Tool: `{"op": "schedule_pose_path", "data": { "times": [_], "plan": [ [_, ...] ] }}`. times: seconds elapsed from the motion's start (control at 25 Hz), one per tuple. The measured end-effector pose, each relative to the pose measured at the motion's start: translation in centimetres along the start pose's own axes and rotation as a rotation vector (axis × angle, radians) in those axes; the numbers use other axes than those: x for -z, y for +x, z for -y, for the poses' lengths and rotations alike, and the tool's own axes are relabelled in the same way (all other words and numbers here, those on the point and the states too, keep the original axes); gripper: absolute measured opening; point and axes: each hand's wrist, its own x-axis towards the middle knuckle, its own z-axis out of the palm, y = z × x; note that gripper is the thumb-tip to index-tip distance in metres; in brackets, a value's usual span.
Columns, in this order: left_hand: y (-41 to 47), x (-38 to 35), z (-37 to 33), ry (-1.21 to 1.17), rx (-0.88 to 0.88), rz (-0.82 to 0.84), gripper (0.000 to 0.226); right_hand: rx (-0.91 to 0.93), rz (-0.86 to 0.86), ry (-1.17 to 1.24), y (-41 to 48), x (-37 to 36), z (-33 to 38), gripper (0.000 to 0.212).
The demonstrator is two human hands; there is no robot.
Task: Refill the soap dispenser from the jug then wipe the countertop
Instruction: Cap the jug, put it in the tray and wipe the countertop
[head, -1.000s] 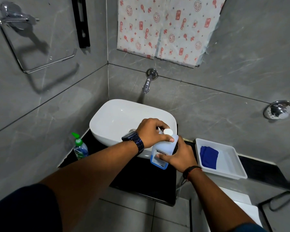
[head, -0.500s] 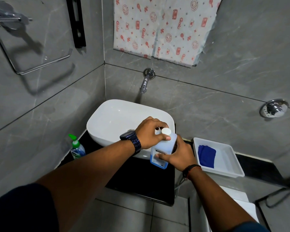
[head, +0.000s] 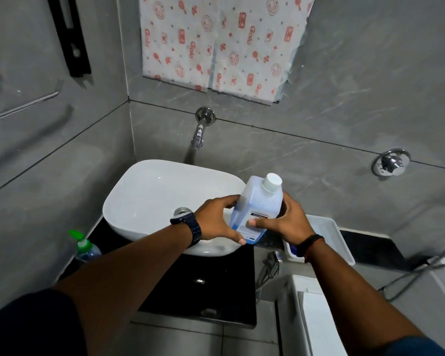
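Jug of pale blue liquid, held at the centre of the frame between both hands, above the right edge of the white basin. The jug is tilted, its white cap still screwed on and pointing toward the upper right. It is gripped from the right by the right hand, whose thumb is pressed across the white label and whose fingers are wrapped behind the body. The left hand is spread wide against the jug's left side, thumb at the lower corner, fingertips at the shoulder; a dark watch is worn on that wrist. The soap dispenser, with a green pump top, is seen at the lower left of the frame, standing on the black countertop beside the basin and well apart from the jug. A white tray is placed right of centre, partly hidden by the right wrist. A chrome tap is mounted on the grey wall above the basin, below a patterned sheet at the top of the frame.
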Motion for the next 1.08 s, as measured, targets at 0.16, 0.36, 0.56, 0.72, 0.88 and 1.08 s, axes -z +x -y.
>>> {"op": "schedule_pose_path", "data": {
  "times": [0.16,0.36,0.56,0.72,0.88,1.08],
  "plan": [
    [4.3,-2.7,-0.4,-0.053,-0.029,-0.151,0.071,-0.034,-0.094,0.034,1.2,1.9,-1.8,0.074],
    [12.4,-9.9,-1.4,-0.004,-0.116,-0.202,0.063,-0.099,-0.487,-0.211,2.9,5.6,-7.2,0.076],
    [24.4,-19.6,0.7,0.150,-0.037,-0.109,0.093,-0.192,-0.574,-0.330,7.6,15.5,-18.9,0.063],
    [31.9,-26.6,5.8,0.277,0.030,-0.147,0.084,-0.322,-0.595,-0.356,10.0,22.3,-30.7,0.066],
    [37.0,-31.1,10.6,0.394,0.027,-0.031,0.088,-0.434,-0.651,-0.341,12.4,26.3,-40.6,0.069],
    [39.5,-34.2,15.0,0.633,0.106,0.083,0.118,-0.453,-0.697,-0.347,15.0,28.1,-48.2,0.073]
  ]
}}
